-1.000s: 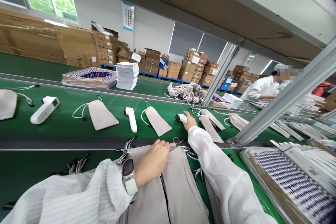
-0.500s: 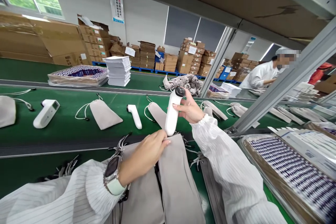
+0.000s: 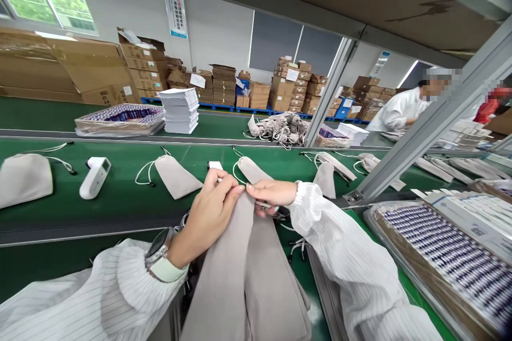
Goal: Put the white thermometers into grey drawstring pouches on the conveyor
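Observation:
My left hand [image 3: 216, 213] is closed in a pinch on the top edge of a long grey drawstring pouch [image 3: 224, 272]. Against it, thumb to fingers, my right hand [image 3: 274, 195] is closed at the same pouch's mouth, with pale cord by its fingers. More grey pouches [image 3: 272, 277] lie stacked underneath and to the right. Just beyond my left hand, a white thermometer [image 3: 215, 164] on the belt is mostly hidden by my fingers. Another white thermometer [image 3: 95, 178] lies farther left, between two flat pouches.
The green conveyor belt [image 3: 120, 208] carries spaced pouches and thermometers. On the right stands a wrapped tray of striped purple-and-white items [image 3: 444, 245], beside a slanted metal post [image 3: 432, 112]. Behind the belt are a paper stack [image 3: 180, 112] and a pouch heap [image 3: 282, 128]. A co-worker [image 3: 404, 109] is at far right.
The white thermometer my right hand held upright at the pouch mouth is out of sight. My right hand has come down to the pouch's top edge. Items on the belt have shifted right.

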The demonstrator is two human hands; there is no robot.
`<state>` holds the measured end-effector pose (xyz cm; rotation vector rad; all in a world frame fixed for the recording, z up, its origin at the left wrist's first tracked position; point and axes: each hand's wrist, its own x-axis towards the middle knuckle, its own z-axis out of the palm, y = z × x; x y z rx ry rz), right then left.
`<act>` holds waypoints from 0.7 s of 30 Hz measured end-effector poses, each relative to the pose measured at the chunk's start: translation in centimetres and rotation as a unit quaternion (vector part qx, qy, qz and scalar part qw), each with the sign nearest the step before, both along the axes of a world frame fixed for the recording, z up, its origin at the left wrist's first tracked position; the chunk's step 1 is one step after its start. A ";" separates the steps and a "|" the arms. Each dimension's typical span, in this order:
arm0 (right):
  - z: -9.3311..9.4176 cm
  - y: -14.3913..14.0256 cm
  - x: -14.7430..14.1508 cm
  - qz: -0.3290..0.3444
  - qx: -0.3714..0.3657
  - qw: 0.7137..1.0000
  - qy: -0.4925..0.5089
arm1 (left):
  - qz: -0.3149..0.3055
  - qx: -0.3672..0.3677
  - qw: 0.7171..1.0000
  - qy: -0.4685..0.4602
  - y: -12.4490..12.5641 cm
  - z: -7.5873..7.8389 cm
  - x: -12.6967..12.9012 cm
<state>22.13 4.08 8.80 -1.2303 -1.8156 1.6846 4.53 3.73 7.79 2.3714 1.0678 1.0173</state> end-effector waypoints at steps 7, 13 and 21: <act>-0.3 2.1 4.0 -0.455 0.423 0.775 -0.113 | -0.118 -0.256 0.956 0.081 -0.3 2.5 -0.9; -1.1 1.5 2.3 -0.152 0.161 0.975 -0.013 | -0.140 -0.286 0.938 -0.139 -0.1 1.6 -0.2; 0.9 1.0 3.7 -0.124 0.213 0.969 -0.035 | -0.167 -0.382 0.908 -0.039 1.5 -0.4 0.0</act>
